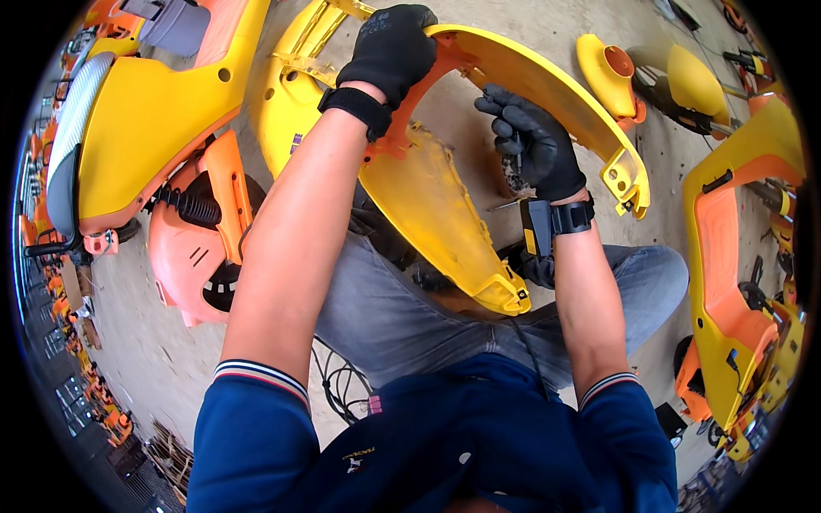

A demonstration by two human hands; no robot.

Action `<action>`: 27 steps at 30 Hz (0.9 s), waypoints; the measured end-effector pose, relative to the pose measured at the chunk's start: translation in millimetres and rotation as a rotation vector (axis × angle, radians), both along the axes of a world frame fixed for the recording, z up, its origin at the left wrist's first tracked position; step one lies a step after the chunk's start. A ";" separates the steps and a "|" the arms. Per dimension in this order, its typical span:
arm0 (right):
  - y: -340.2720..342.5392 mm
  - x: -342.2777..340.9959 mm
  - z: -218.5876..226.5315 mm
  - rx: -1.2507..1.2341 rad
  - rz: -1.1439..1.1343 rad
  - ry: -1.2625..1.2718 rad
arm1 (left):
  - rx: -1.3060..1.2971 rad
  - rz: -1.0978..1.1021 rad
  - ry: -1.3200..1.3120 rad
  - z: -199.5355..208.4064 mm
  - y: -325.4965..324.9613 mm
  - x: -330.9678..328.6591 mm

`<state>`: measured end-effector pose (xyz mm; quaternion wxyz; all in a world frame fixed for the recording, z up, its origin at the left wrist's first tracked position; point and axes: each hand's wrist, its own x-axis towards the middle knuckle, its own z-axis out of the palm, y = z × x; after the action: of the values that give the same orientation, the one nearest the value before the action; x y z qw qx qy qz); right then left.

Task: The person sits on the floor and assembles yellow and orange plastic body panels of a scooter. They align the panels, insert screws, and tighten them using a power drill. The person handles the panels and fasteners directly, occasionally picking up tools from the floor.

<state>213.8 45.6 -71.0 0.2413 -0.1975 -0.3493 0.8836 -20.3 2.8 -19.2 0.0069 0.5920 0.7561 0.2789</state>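
Observation:
My left hand, in a black glove, grips the upper rim of a curved yellow plastic scooter body panel, fingers over its edge. The panel has two long arms with an orange inner side; one arm slopes down toward my lap, the other arcs out to the right. Between these arms is my right hand, also black-gloved, its fingers curled together. A small dark and greyish thing shows below its fingers, too unclear to name. Close by it, a thin metal rod pokes out beside my wrist.
A yellow scooter body with a black shock spring stands at the left, near a pinkish-orange slotted cover. Another yellow and orange scooter frame is at the right. Black cable lies coiled by my leg on the concrete floor.

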 end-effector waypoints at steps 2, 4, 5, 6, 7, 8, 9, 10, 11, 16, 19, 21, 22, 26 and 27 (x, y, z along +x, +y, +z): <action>-1.1 -0.3 3.6 0.026 -0.007 -0.028 | -0.020 0.004 0.002 -0.5 1.1 1.1; -2.3 -1.4 6.9 0.066 -0.025 -0.070 | -0.032 0.008 -0.003 -0.3 2.2 2.9; -2.8 -3.1 8.3 0.080 -0.051 -0.097 | -0.037 0.009 -0.009 -0.3 2.6 4.2; -3.2 -6.0 9.5 0.100 -0.081 -0.115 | -0.042 0.009 -0.015 0.1 2.7 5.0; -3.6 -9.2 10.6 0.117 -0.112 -0.133 | -0.045 0.003 -0.017 0.3 2.9 5.7; -3.0 -14.2 11.2 0.106 -0.120 -0.139 | -0.048 -0.003 -0.018 0.5 3.1 6.6; -1.5 -22.1 11.7 0.095 -0.128 -0.145 | -0.051 -0.012 -0.020 0.7 2.8 6.7; 1.4 -28.8 12.0 0.085 -0.136 -0.150 | -0.052 -0.014 -0.018 0.8 3.6 7.8; 2.5 -36.0 12.3 0.127 -0.139 -0.166 | -0.052 -0.015 -0.017 1.0 3.6 7.4; 4.0 -60.8 11.9 0.158 -0.222 -0.225 | -0.026 -0.054 -0.021 2.0 3.1 4.6; 8.5 -65.3 14.4 0.180 -0.213 -0.247 | -0.043 -0.093 -0.012 2.3 1.7 0.5; 12.6 -66.7 16.6 0.162 -0.202 -0.215 | -0.016 -0.125 -0.010 1.4 1.4 -1.6; 14.2 -67.7 17.3 0.139 -0.193 -0.218 | -0.020 -0.141 0.002 0.5 1.2 -3.1; 17.6 -69.0 18.1 0.092 -0.188 -0.231 | 0.012 -0.164 0.062 -3.8 3.2 -4.2; 17.5 -69.1 17.9 0.087 -0.187 -0.228 | 0.031 -0.159 0.080 -4.9 3.7 -3.9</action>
<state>144.7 63.0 -53.1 0.2898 -0.3176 -0.3922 0.8132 -24.2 6.5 -24.1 -0.0104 0.6608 0.7021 0.2651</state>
